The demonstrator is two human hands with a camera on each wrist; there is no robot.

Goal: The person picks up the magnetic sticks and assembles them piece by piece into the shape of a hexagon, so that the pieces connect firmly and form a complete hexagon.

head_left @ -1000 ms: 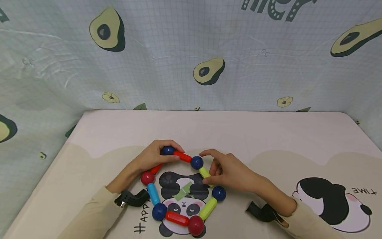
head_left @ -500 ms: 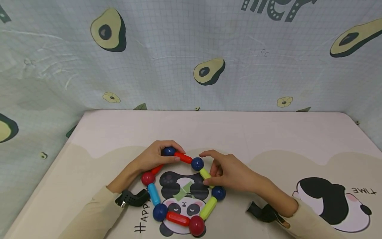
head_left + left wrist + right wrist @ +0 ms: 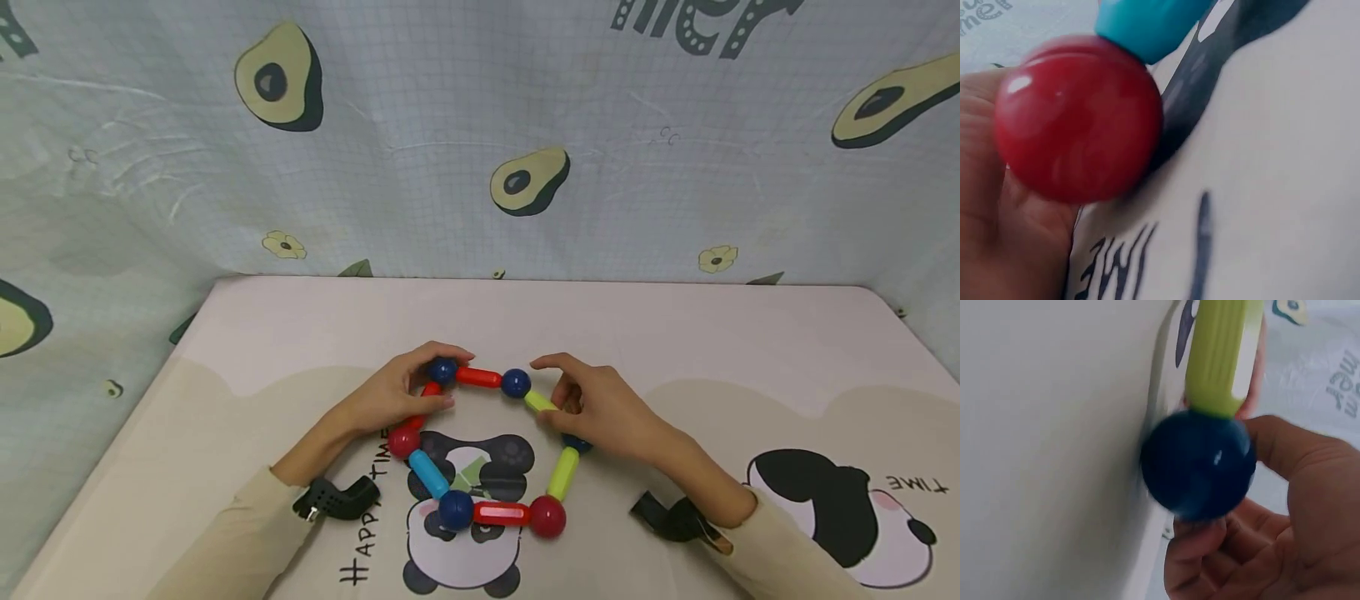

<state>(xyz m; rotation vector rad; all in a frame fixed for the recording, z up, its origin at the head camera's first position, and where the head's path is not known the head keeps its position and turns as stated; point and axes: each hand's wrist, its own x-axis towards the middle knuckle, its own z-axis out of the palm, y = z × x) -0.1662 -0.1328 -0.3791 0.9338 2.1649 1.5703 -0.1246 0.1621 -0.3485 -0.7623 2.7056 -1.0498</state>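
A closed ring of coloured balls and short rods lies over the panda print in the head view. My left hand (image 3: 397, 396) curls round a blue ball (image 3: 442, 371) at its far left, the thumb crossing the red rod beside it. At the far right my right hand (image 3: 600, 408) pinches a yellow-green rod (image 3: 538, 402), index finger raised by another blue ball (image 3: 516, 383). A red ball (image 3: 1079, 119) and a light blue rod (image 3: 1147, 25) fill the left wrist view. The right wrist view shows a blue ball (image 3: 1200, 465) joined to a yellow-green rod (image 3: 1222, 356), near the thumb.
The ring's near side has a red ball (image 3: 547, 517), a red rod (image 3: 501, 513) and a blue ball (image 3: 455, 510). Beneath lies a pale table mat (image 3: 600, 325) with printed pandas. An avocado-print curtain (image 3: 420, 100) hangs behind the table's far edge.
The ring has slid right and away from me, turning slightly counterclockwise. Both hands have shifted with it, the right hand further to the right. Each keeps its hold.
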